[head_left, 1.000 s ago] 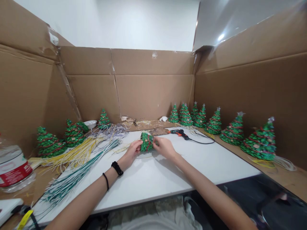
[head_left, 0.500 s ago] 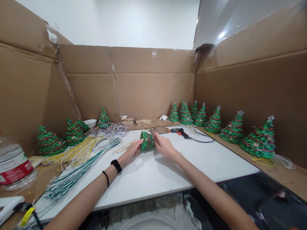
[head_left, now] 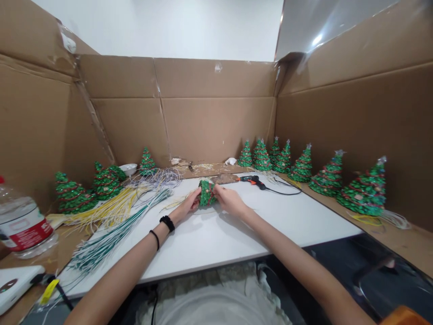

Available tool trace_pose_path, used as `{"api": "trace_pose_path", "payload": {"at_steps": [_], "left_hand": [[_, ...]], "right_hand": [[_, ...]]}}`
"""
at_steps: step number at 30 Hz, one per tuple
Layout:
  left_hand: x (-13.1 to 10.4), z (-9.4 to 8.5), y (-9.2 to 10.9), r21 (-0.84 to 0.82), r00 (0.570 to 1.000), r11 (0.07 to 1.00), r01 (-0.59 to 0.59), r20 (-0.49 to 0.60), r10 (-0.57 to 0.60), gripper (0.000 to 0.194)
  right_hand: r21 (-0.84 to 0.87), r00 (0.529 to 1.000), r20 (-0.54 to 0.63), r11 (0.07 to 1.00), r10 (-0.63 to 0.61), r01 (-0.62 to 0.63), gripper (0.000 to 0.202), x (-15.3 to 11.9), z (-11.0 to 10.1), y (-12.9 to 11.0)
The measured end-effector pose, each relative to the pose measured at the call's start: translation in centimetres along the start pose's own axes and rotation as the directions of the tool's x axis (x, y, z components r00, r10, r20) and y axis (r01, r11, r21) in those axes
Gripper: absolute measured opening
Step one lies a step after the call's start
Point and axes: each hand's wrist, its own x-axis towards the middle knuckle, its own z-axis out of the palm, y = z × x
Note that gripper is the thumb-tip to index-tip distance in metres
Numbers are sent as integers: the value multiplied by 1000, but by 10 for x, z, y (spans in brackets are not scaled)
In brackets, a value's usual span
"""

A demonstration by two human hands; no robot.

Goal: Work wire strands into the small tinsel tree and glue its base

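Left hand (head_left: 190,202) and right hand (head_left: 230,200) both grip a green red-garlanded tree (head_left: 205,193) above the flat white tabletop (head_left: 203,241); right of the tabletop, green conical trees (head_left: 326,179) look finished with silvery stars (head_left: 339,154), here none visible.

On my feed: red-labelled clear bottle (head_left: 29,230) at left, white device (head_left: 20,284) nearer me, black cable (head_left: 64,293) plugged in, yellow tag (head_left: 49,291) on it. White bowl (head_left: 128,170) toward back left. Cardboard walls (head_left: 216,122), three sides.

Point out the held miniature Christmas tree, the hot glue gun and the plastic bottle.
Held miniature Christmas tree (head_left: 205,194): head view, middle of its green side.
Hot glue gun (head_left: 255,180): head view, its black-and-orange body.
Plastic bottle (head_left: 29,233): head view, its label's red band.
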Motion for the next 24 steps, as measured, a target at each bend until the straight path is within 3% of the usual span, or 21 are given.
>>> {"api": "trace_pose_path", "payload": {"at_steps": [4, 12, 16, 24], "left_hand": [[4, -1, 0, -19, 995, 1000, 23, 101, -21, 55], [12, -2, -9, 23, 990, 1000, 18, 137, -21, 52], [13, 0, -11, 25, 990, 1000, -13, 143, 10, 51], [9, 6, -7, 12, 997, 999, -41, 63, 41, 47]], "right_hand": [[3, 999, 0, 999, 49, -49, 20, 0, 1, 0], [167, 1000, 20, 986, 16, -19, 23, -2, -6, 8], [126, 1000, 19, 992, 6, -9, 31, -4, -12, 10], [-7, 999, 31, 1000, 6, -6, 27, -6, -9, 1]]}}
